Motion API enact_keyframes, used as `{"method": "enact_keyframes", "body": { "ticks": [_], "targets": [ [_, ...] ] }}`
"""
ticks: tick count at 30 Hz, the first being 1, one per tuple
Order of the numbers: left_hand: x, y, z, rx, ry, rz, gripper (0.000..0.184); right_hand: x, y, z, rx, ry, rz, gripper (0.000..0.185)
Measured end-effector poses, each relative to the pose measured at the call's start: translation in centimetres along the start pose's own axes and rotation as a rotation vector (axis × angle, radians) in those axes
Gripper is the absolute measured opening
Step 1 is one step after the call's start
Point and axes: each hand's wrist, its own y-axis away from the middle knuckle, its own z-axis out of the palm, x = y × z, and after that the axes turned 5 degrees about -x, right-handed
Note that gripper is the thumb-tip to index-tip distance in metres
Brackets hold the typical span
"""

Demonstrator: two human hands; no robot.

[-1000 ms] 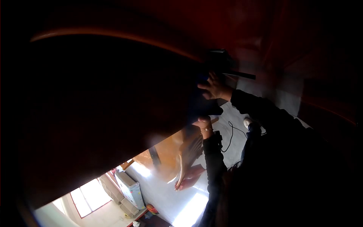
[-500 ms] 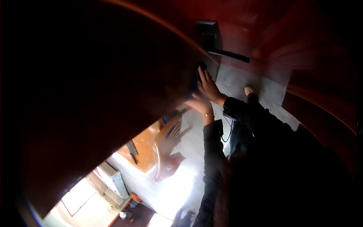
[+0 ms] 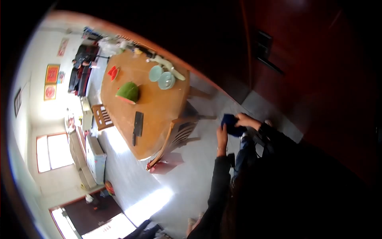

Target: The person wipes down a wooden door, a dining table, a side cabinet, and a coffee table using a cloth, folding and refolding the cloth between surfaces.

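In the head view, a dark blue cloth (image 3: pixel 230 124) is held up over the grey floor (image 3: pixel 191 183). The left hand (image 3: pixel 222 137) has its fingers closed on the cloth's 8 o'clock side; the right hand (image 3: pixel 247 120) grips it at 2 to 3 o'clock. From the cloth, a black door handle (image 3: pixel 271 66) lies toward 1 o'clock. A wooden table (image 3: pixel 159 107) spreads from 9 to 10 o'clock, bearing a cut watermelon (image 3: pixel 128 92), a cleaver (image 3: pixel 138 124) at 9 and two pale green bowls (image 3: pixel 155 73) at 10, near its edge. A slatted wooden chair (image 3: pixel 184 132) stands beside the table.
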Motion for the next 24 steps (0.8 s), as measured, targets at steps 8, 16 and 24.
{"method": "enact_keyframes", "body": {
  "ticks": [8,16,24],
  "targets": [
    [-3.7,10.4,-5.6,-0.033,0.115,-0.15,0.044,-1.8,4.1,1.7,-0.381,-0.05,0.236,0.066],
    [-1.2,17.0,-6.6,0.488,-0.064,-0.088,0.041,-9.9,1.5,3.2,-0.61,0.416,-0.069,0.065],
    [1.1,26.0,-1.7,0.724,-0.13,-0.346,0.041,-12.0,3.6,2.7,-0.839,0.271,-0.152,0.041]
  ]
}}
